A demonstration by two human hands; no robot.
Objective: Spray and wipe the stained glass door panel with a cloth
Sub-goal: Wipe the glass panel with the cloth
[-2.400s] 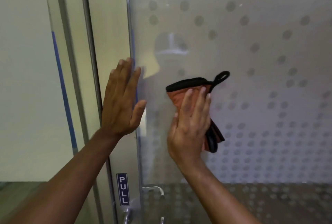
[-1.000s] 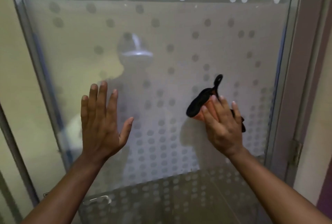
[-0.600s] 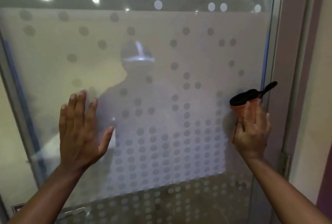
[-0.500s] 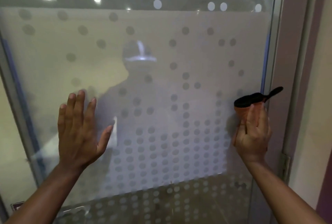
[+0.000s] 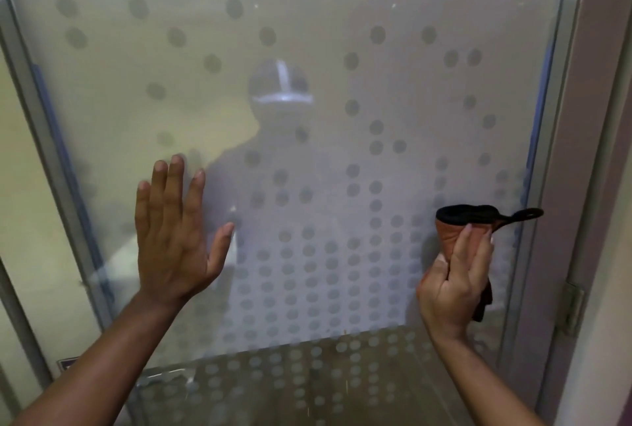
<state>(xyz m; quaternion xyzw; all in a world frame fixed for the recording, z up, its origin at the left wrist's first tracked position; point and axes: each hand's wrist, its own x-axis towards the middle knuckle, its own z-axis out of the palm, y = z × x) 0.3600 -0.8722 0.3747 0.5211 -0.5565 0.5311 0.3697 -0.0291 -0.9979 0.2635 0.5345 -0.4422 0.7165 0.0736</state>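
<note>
The frosted glass door panel [image 5: 307,83] with a dot pattern fills the head view. My left hand [image 5: 174,234] lies flat on the glass at the lower left, fingers spread, holding nothing. My right hand [image 5: 455,278] presses an orange cloth with black trim [image 5: 451,230] against the glass near the panel's right edge. The cloth's black loop sticks out to the right. No spray bottle is in view.
A metal door frame [image 5: 554,152] and a purple-grey jamb run down the right side, with a hinge [image 5: 573,309] at the lower right. A cream wall [image 5: 20,186] lies beyond the left frame. A clear dotted glass band [image 5: 290,381] sits below the frosted part.
My right hand has swept the cloth from the panel's left part to its right edge, then slid a little down and left. My left hand has stayed flat on the glass.
</note>
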